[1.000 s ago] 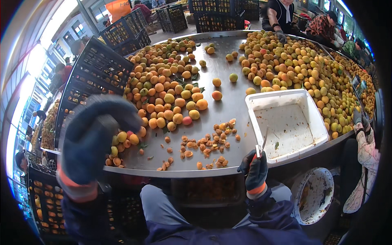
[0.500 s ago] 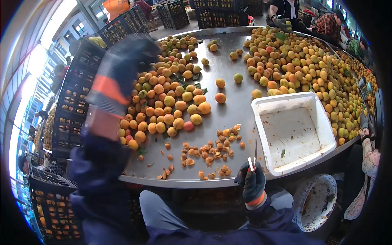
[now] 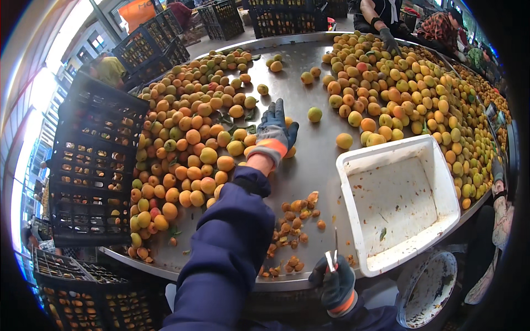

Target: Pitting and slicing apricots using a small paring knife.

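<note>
Metal tabletop lies beneath the left hand, open beside apricots left of the white tub. Near its near-left corner, the right hand grips a knife, blade and long axis pointing forward; mostly bare metal borders the tub's left edge.

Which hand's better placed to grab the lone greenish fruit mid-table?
Left, probably: the left hand is stretched out close to that greenish fruit; the right hand is farther off and holds a knife.
</note>
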The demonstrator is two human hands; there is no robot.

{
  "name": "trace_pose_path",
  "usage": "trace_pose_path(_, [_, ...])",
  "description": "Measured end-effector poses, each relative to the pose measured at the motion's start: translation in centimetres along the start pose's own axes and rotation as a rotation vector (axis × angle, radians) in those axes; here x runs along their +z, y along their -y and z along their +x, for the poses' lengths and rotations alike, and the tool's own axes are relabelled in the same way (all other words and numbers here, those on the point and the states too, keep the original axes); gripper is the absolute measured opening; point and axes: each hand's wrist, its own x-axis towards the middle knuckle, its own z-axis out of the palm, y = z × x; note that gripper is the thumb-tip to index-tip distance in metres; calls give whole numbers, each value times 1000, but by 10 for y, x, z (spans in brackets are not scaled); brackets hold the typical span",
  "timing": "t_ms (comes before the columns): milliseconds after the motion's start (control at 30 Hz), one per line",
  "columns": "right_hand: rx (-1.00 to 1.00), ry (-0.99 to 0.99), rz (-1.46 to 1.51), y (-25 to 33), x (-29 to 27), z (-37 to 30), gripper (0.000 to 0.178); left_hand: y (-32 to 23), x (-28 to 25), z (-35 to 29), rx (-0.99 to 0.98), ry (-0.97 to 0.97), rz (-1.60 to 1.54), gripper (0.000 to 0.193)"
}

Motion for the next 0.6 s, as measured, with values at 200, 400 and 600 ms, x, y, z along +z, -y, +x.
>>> trace_pose_path(200, [73, 4, 122, 0, 0, 6, 38, -7, -11, 7, -288, 434, 137, 51])
trace_pose_path(400, [104, -28, 108, -5, 0, 0, 35, -28, 9, -5, 113, 327, 121, 44])
trace_pose_path(600, [100, -67, 132, -4, 1, -4, 33, -40, 22, -25, 172, 247, -297, 49])
